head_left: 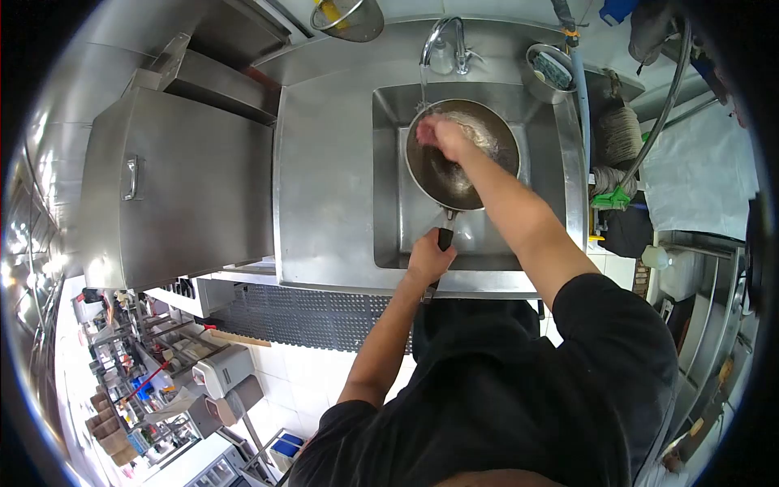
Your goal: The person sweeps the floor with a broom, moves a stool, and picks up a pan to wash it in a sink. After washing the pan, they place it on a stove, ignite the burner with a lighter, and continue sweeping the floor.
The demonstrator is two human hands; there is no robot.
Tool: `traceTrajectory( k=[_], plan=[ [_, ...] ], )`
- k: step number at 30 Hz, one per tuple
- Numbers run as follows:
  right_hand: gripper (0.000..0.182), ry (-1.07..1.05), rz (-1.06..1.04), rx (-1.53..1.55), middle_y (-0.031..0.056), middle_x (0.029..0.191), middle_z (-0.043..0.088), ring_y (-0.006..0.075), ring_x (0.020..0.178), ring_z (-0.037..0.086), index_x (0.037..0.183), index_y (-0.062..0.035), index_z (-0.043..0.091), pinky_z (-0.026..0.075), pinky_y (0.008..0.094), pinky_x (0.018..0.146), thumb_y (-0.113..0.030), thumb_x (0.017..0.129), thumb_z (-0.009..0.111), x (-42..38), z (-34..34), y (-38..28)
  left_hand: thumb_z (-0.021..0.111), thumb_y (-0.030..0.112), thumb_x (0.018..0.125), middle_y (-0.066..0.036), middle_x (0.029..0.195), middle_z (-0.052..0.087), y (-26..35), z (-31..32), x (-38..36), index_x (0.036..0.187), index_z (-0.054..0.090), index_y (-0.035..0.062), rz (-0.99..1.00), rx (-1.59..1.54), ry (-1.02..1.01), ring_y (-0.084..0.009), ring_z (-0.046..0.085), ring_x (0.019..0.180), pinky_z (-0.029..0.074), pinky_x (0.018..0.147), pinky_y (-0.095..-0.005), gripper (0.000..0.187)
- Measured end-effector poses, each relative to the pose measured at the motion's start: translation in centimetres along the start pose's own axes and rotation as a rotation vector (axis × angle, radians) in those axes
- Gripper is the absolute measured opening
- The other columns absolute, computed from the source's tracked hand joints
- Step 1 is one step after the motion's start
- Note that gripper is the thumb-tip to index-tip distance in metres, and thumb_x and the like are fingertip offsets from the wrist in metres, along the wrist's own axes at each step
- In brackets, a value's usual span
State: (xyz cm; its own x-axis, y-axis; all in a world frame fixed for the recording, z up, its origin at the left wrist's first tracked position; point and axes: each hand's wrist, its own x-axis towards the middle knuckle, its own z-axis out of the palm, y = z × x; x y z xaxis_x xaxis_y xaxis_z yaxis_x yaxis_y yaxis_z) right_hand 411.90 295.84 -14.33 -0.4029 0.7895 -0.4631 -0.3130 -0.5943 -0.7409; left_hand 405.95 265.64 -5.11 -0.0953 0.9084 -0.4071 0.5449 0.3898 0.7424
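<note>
A large round metal pan [462,183] with a black handle sits over the sink basin [391,235], with some water in it. My left hand [431,258] is wrapped round the pan's handle at the near side. Inside the pan's upper left part is my right hand [439,136], beside the stream from the faucet [459,40]. Its fingers are smeared by motion, and whether they hold anything cannot be made out. Water runs down from the spout at the pan's far left rim.
A metal container [542,84] with a blue-green sponge [553,71] stands right of the faucet. A strainer [357,20] hangs at the top. Left of the sink are the steel counter [324,178] and a steel cabinet [195,183]. A hose [581,122] runs along the right edge.
</note>
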Motion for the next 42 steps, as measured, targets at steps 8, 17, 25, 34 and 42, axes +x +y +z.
traceTrajectory(
  k=[8,17,25,34,42],
  plan=[
    [0.032,-0.203,0.832,-1.042,0.0161,0.085,0.073,0.0287,0.069,0.071,0.097,0.0010,0.068,0.057,0.0427,0.059,-0.029,0.090,0.058,-8.2,-5.7,-0.8,0.068,0.012,0.087,-0.008,0.062,0.061,1.0,0.9,-0.1,0.089,0.058,-0.0012,-0.090,-0.382,-0.062,-0.0165,0.061,0.049,0.049,0.047,-0.0335,0.017],
    [0.027,0.069,-0.360,-1.614,0.0142,0.080,0.074,0.0298,0.076,0.073,0.089,-0.0029,0.075,0.055,0.0440,0.070,-0.023,0.087,0.057,4.2,-7.2,-1.5,0.066,0.009,0.088,-0.004,0.062,0.058,3.1,2.0,-1.0,0.092,0.055,-0.0003,-0.133,-0.554,-0.181,-0.0129,0.057,0.047,0.045,0.044,-0.0306,0.015],
    [0.024,-0.409,0.431,-0.704,0.0053,0.067,0.060,0.0180,0.054,0.056,0.079,-0.0060,0.065,0.047,0.0327,0.051,-0.023,0.094,0.056,-7.3,2.2,0.7,0.069,0.017,0.086,-0.015,0.067,0.064,-0.4,1.3,1.8,0.092,0.055,0.0008,-0.049,-0.145,0.052,-0.0278,0.066,0.056,0.052,0.054,-0.0406,0.022],
    [0.037,0.186,-0.305,-1.991,0.0209,0.117,0.068,0.0381,0.112,0.065,0.118,-0.0031,0.069,0.053,0.0433,0.098,-0.024,0.089,0.061,-7.5,-5.2,-4.3,0.070,0.017,0.082,-0.022,0.075,0.068,-1.1,-3.2,2.2,0.089,0.055,-0.0005,0.055,0.254,0.269,-0.0424,0.070,0.073,0.055,0.065,-0.0492,0.024],
    [0.047,0.455,-0.076,-1.803,0.0232,0.133,0.056,0.0405,0.123,0.058,0.132,-0.0030,0.058,0.050,0.0474,0.103,-0.032,0.095,0.058,-16.3,-5.0,-10.8,0.066,0.011,0.088,-0.003,0.061,0.058,2.1,-5.8,0.4,0.085,0.056,0.0035,-0.164,-0.632,-0.271,-0.0125,0.056,0.048,0.044,0.047,-0.0299,0.014]
  ],
)
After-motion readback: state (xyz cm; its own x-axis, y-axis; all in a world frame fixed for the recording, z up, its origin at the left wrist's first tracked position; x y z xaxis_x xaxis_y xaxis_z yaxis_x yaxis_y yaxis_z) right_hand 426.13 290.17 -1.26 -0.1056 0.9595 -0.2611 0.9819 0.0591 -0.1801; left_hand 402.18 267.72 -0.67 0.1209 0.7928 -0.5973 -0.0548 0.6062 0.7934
